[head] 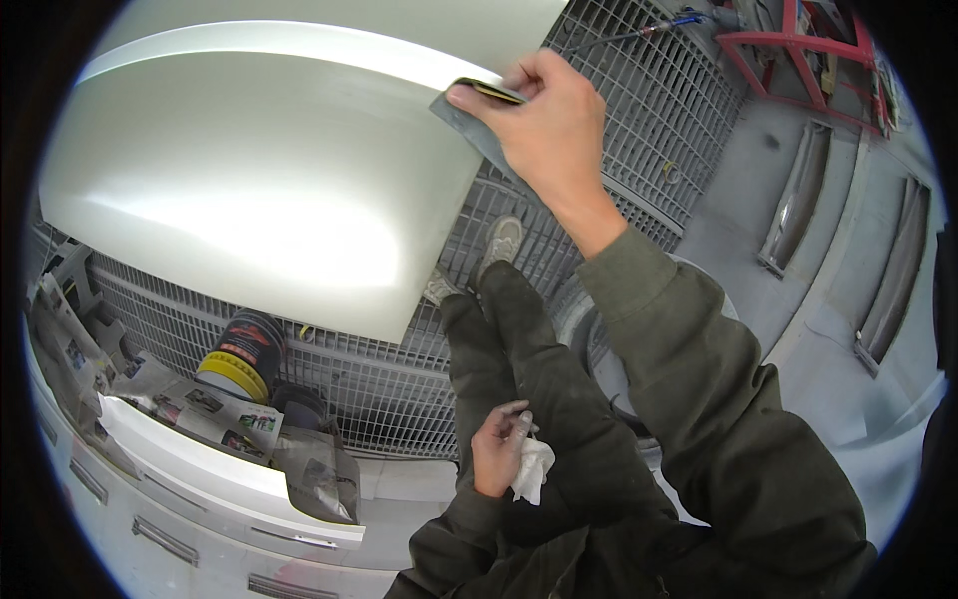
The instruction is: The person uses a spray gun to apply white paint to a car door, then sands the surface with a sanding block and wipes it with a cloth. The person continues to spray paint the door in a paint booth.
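Note:
My right hand (pixel 557 120) pinches a folded grey abrasive sheet (pixel 473 129) by the panel's right edge. A thin black-and-yellow pad (pixel 490 90) sits between its thumb and fingers. Whether the sheet touches the panel cannot be told. The pale, glossy painted body panel (pixel 247 165) fills the upper left, crossed by a raised crease that catches the light. Low in front of my thighs, my left hand (pixel 498 449) holds a crumpled white wipe (pixel 533 470), with dust on its fingers.
Metal floor grating (pixel 636 112) runs beneath the panel. A dark can with a yellow band (pixel 243 356) stands by newspaper sheets (pixel 202 408) and a white trim part (pixel 202 457). A red metal rack (pixel 793 41), a hose with a blue fitting (pixel 677 22) and a round tub (pixel 599 352) are rightward.

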Motion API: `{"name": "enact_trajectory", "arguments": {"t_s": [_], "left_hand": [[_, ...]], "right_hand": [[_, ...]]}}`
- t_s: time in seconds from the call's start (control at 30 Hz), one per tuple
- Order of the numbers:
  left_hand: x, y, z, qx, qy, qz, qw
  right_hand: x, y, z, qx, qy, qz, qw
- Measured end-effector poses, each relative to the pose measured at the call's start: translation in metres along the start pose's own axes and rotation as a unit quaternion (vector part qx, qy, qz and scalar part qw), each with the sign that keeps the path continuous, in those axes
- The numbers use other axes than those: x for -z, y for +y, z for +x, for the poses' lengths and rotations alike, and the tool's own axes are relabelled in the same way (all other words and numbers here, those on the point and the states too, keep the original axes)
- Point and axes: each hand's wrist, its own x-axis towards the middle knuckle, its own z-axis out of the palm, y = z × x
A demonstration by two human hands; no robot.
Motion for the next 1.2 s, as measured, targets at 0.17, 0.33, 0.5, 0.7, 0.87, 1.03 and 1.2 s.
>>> {"name": "enact_trajectory", "arguments": {"t_s": [0.17, 0.33, 0.5, 0.7, 0.87, 1.03, 1.2], "left_hand": [[0.002, -0.002, 0.000, 0.002, -0.005, -0.019, 1.000], [0.001, -0.002, 0.001, -0.001, -0.007, -0.021, 1.000], [-0.004, 0.007, 0.001, 0.005, -0.014, -0.018, 1.000], [-0.012, 0.057, 0.000, -0.033, -0.016, 0.019, 0.999], [-0.022, 0.115, 0.017, -0.135, -0.031, -0.005, 0.990], [-0.039, 0.146, 0.026, -0.137, 0.005, -0.009, 0.991], [-0.049, 0.161, 0.022, -0.109, 0.113, -0.055, 0.986]], "right_hand": [[0.003, 0.002, 0.007, -0.194, -0.061, 0.010, 0.979], [0.006, 0.000, 0.010, -0.082, -0.057, -0.019, 0.995], [0.005, 0.001, 0.014, -0.181, -0.073, -0.034, 0.980], [0.037, 0.006, -0.002, -0.183, -0.112, -0.081, 0.973], [0.099, 0.010, -0.082, -0.214, -0.341, 0.067, 0.913], [0.134, 0.020, -0.104, -0.238, -0.440, 0.255, 0.828], [0.158, 0.013, -0.102, -0.463, -0.332, 0.520, 0.637]]}}
